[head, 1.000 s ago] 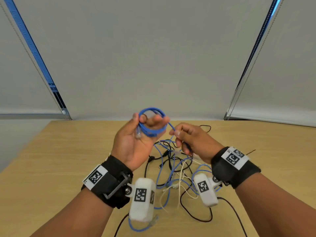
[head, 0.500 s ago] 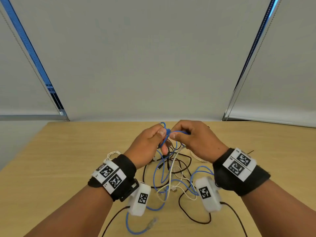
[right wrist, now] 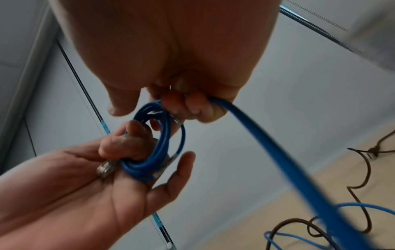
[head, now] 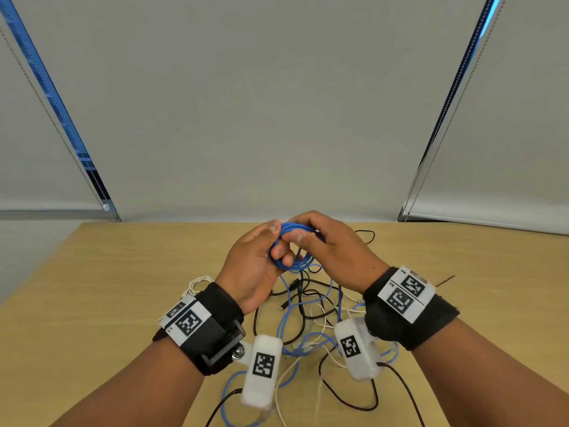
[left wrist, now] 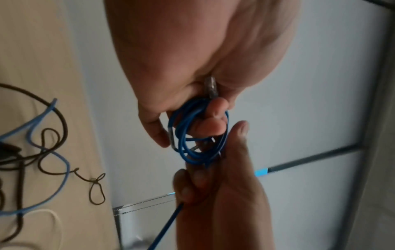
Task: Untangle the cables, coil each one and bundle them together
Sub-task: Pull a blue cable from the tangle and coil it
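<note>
A dark blue cable is wound into a small coil (head: 292,251) held above the table. My left hand (head: 278,241) grips the coil, with fingers curled through its loops (left wrist: 198,135). A clear plug (left wrist: 210,88) of the cable sits against the left palm. My right hand (head: 303,238) meets the coil from the right. Its fingers are curled round the free strand (right wrist: 235,115), which trails down to the table. Below the hands lies a tangle of black, light blue and white cables (head: 308,312).
The wooden table (head: 107,288) stretches out to both sides of the tangle. A small white cable bundle (head: 197,283) lies by my left wrist. A black cable loop (head: 366,234) lies beyond my right hand. Grey blinds hang behind the table's far edge.
The hands, apart a second ago, came together. The left hand turned from palm-up to sideways, and the right hand brought the strand onto the coil.
</note>
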A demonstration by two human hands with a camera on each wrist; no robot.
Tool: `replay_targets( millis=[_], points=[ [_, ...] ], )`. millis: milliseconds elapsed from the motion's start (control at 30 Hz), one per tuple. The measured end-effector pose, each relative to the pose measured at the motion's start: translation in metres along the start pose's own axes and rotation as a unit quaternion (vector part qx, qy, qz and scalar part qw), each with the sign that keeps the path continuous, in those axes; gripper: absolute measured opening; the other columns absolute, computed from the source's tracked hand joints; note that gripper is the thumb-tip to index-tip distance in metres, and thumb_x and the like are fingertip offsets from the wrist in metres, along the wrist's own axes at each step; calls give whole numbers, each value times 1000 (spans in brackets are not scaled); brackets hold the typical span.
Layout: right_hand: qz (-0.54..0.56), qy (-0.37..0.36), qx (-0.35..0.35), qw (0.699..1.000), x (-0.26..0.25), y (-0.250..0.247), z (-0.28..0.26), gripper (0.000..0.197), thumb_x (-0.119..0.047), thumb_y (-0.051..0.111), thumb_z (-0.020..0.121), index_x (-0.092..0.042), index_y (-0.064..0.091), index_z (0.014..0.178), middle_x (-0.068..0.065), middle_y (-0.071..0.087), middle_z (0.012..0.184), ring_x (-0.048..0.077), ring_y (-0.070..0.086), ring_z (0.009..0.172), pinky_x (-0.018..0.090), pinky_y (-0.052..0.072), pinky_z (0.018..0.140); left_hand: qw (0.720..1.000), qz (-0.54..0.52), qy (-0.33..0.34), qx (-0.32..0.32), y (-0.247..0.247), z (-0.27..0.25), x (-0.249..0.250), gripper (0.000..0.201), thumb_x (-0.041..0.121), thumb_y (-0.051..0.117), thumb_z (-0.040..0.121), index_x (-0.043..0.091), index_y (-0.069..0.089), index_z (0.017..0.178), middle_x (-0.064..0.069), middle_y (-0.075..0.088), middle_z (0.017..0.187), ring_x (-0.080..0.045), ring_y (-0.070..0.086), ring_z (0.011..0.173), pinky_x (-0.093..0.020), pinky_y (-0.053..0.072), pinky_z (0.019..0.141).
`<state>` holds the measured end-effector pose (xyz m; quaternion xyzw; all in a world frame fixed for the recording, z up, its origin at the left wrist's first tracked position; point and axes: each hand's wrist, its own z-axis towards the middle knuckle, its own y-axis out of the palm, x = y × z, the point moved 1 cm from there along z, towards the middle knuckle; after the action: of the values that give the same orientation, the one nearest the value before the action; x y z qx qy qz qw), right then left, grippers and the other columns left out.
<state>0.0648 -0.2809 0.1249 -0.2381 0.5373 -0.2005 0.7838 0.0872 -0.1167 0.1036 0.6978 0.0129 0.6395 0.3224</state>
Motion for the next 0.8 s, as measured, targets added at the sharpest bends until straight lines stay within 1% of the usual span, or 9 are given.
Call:
replay_targets(
  millis=[67, 133, 167, 233, 300, 400, 500, 633, 800],
  points=[
    [6, 0, -12, 1000, 2, 1, 0, 19, -28, 52, 103, -26, 66, 116, -9, 72, 98, 9, 66, 94, 33, 53, 85, 1000, -14, -5, -5, -2, 0, 2, 34, 27, 44, 106, 11, 61, 81, -2, 44, 60, -17, 50, 57, -30, 47, 67],
    [22, -2, -7, 1000, 4, -1, 1, 21, -20, 49, 104, -22, 68, 113, -1, 70, 88, 15, 65, 85, 42, 54, 82, 999, -4, -18, -41, -4, -1, 4, 34, 27, 42, 106, 10, 64, 85, -3, 49, 63, -21, 57, 63, -32, 51, 69],
    [33, -4, -7, 999, 4, -3, 1, 22, -17, 48, 105, -22, 69, 111, 5, 69, 86, 16, 63, 80, 42, 53, 80, 998, -1, -26, -63, -5, -2, 5, 33, 27, 42, 106, 9, 65, 89, -5, 52, 65, -22, 61, 67, -33, 54, 72],
    [38, -10, -17, 999, 3, -6, 2, 23, -17, 47, 105, -23, 69, 109, 9, 67, 85, 9, 58, 73, 35, 52, 74, 995, -1, -40, -91, -8, -4, 6, 31, 25, 44, 105, 7, 66, 96, -6, 55, 70, -26, 65, 74, -36, 56, 78],
    [46, -13, -29, 998, 2, -7, 5, 23, -19, 48, 104, -24, 70, 108, 2, 65, 79, 2, 54, 68, 23, 47, 67, 994, -3, -41, -100, -10, -5, 8, 29, 25, 46, 105, 7, 66, 95, -7, 56, 71, -27, 65, 76, -37, 57, 80],
    [152, 15, -53, 987, 1, -8, 10, 19, -20, 54, 100, -21, 72, 106, -9, 59, 69, 0, 48, 51, 11, 37, 50, 996, -22, -30, -86, -9, -3, 11, 31, 27, 47, 103, 8, 64, 85, -6, 52, 64, -26, 61, 68, -34, 55, 72],
    [294, 63, -107, 948, 2, -9, 9, 17, -26, 59, 95, -22, 66, 110, -1, 54, 68, 5, 34, 44, 18, 26, 41, 994, -40, -40, -89, -9, -3, 14, 37, 36, 46, 103, 8, 62, 83, -4, 49, 61, -24, 59, 63, -31, 53, 68],
    [312, 73, -167, 933, 7, -15, 9, 19, -29, 59, 95, -26, 53, 113, 0, 50, 66, 8, 24, 45, 19, 24, 41, 992, -22, -57, -113, -14, -5, 16, 33, 31, 49, 102, 6, 66, 89, -4, 52, 62, -26, 62, 71, -34, 55, 75],
    [315, 83, -190, 926, 8, -25, 7, 18, -33, 67, 91, -25, 60, 106, 4, 56, 69, 11, 26, 48, 18, 27, 41, 991, -2, -63, -119, -11, -7, 11, 30, 28, 49, 102, 7, 68, 93, -3, 50, 63, -23, 60, 70, -32, 54, 73]
  ],
)
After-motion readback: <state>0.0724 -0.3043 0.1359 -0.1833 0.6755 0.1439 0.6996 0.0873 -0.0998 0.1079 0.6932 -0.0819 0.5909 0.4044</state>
